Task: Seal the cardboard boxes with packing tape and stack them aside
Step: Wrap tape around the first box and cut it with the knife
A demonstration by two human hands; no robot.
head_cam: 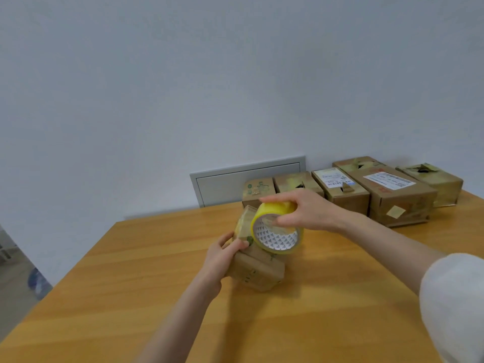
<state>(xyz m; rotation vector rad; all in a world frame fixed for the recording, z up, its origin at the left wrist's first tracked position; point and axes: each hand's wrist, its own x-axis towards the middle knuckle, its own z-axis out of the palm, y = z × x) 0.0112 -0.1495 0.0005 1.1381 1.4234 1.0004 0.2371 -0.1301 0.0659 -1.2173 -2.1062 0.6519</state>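
At the middle of the table, the left hand clasps the small box while the right hand, fingers curled round the tape roll, holds it over the top, so the box could twist and the tape wrinkle.

- orange-brown wooden table
- row of brown cardboard boxes, side by side at far right edge
- small brown cardboard box, tilted, near the middle

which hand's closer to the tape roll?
Right. The right hand grips the tape roll from above; the left hand holds the small box lower-left of it.
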